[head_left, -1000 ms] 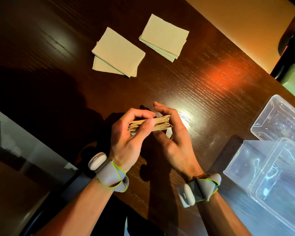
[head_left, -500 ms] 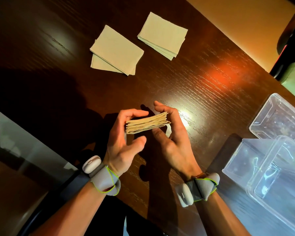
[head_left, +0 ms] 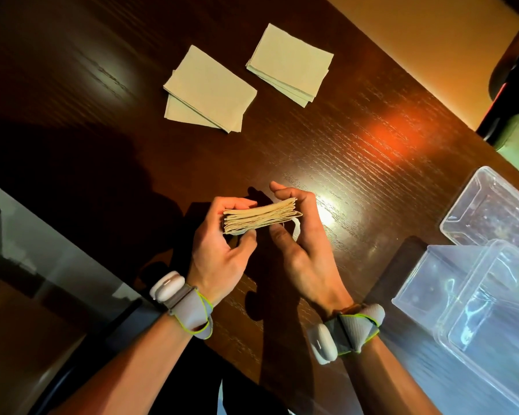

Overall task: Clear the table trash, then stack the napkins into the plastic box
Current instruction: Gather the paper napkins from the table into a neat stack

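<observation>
A thick stack of beige napkins [head_left: 259, 218] is held edge-on above the dark wooden table [head_left: 357, 163], pinched between both hands. My left hand [head_left: 222, 253] grips its left end, my right hand [head_left: 300, 244] cups its right end. Two more napkin piles lie flat farther back: one [head_left: 207, 88] at centre-left, fanned a little, and one [head_left: 291, 62] to its right. A clear plastic box [head_left: 468, 298] stands at the table's right edge, beside my right wrist.
A second clear plastic piece [head_left: 492, 211], tray-like, lies just behind the box at the right. A dark object [head_left: 513, 94] stands off the table at the far right. The table's near-left edge runs diagonally past my left forearm.
My left thumb has come off the side of the stack and the napkins now sit squared up between both hands. The stack has tilted slightly flatter; the hands stay in place.
</observation>
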Demonstrator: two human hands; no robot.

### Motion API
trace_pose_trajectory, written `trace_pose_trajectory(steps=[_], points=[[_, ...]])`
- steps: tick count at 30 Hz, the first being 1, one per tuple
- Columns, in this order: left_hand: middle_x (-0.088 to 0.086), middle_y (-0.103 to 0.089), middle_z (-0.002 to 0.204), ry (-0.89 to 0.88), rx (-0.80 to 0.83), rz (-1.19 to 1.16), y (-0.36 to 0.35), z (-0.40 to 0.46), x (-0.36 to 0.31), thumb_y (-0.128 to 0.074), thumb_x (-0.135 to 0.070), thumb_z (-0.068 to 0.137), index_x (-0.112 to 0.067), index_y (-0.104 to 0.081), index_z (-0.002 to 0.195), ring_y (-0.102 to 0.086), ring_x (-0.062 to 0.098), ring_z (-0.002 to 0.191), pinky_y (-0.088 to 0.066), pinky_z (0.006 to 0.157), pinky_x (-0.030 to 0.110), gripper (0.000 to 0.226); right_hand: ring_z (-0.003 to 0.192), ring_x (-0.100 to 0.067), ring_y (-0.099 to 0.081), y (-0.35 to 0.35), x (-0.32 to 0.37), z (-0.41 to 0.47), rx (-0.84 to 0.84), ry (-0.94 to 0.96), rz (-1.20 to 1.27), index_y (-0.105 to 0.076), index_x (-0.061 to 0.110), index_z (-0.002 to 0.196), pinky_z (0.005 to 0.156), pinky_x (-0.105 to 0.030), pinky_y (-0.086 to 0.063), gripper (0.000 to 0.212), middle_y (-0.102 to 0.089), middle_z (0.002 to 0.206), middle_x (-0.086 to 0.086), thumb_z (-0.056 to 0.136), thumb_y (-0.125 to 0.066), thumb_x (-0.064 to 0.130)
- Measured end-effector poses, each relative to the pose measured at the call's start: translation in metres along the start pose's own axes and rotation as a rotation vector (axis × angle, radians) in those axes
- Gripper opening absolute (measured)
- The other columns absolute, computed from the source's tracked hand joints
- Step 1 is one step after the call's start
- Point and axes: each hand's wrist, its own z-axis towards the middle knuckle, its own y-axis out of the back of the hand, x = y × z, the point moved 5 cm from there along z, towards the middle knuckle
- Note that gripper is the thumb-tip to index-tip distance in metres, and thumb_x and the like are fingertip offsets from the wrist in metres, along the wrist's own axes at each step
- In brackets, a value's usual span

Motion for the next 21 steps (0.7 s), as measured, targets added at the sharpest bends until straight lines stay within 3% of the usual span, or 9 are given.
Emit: trace_pose_trajectory(steps=[6,8,11,14,17,21], points=[[-0.009,-0.067,0.111,0.011,-0.044,0.012,0.001,0.001,0.000,-0.066,0.004,0.082,-0.024,-0.056,0.105,-0.068,0.011,0.108,-0.055,0.088,0.023,0.037,0.128,-0.015,-0.051,-0.005,0.000,-0.001,0.044,0.021,-0.142,-0.040,0.026,0.135,0.108,-0.057,-0.037,0.052,-0.053,0.141,0.008,0.090,-0.054,0.005],[-0.019,-0.067,0.103,0.039,-0.057,0.000,0.002,0.002,0.002,-0.066,0.006,0.081,-0.027,-0.055,0.101,-0.069,0.006,0.101,-0.052,0.084,0.017,0.040,0.123,-0.020,-0.054,-0.009,0.001,0.000,0.057,0.029,-0.197,-0.039,0.026,0.136,0.106,-0.059,-0.038,0.054,-0.057,0.134,0.004,0.089,-0.053,0.005],[-0.021,-0.066,0.099,0.103,-0.101,0.004,0.005,0.006,0.008,-0.066,-0.006,0.083,-0.023,-0.058,0.104,-0.067,0.000,0.097,-0.052,0.080,0.014,0.028,0.121,-0.020,-0.056,-0.008,0.002,0.006,0.042,0.005,-0.196,-0.039,0.029,0.132,0.105,-0.056,-0.040,0.045,-0.059,0.127,0.007,0.093,-0.051,0.012],[-0.004,-0.074,0.110,0.260,-0.166,-0.169,0.009,0.013,0.014,-0.066,-0.009,0.080,-0.011,-0.064,0.119,-0.071,0.007,0.105,-0.058,0.087,0.025,0.039,0.116,-0.017,-0.059,-0.007,0.005,0.018,0.074,-0.059,-0.239,-0.044,0.033,0.128,0.101,-0.050,-0.046,0.038,-0.064,0.123,0.011,0.094,-0.054,0.019],[0.010,-0.074,0.119,0.424,-0.210,-0.385,0.014,0.024,0.015,-0.066,-0.009,0.077,-0.012,-0.064,0.125,-0.070,0.025,0.113,-0.056,0.096,0.049,0.048,0.101,-0.013,-0.064,-0.007,0.014,0.039,0.096,-0.093,-0.235,-0.057,0.025,0.125,0.092,-0.045,-0.052,0.030,-0.069,0.108,0.010,0.096,-0.058,0.016],[0.007,-0.073,0.122,0.617,-0.165,-0.573,0.016,0.040,0.013,-0.067,-0.011,0.083,-0.014,-0.063,0.125,-0.070,0.026,0.113,-0.055,0.098,0.054,0.042,0.104,-0.016,-0.065,-0.005,0.037,0.075,0.096,-0.123,-0.245,-0.062,0.019,0.126,0.094,-0.045,-0.054,0.029,-0.071,0.112,0.005,0.097,-0.059,0.013]])
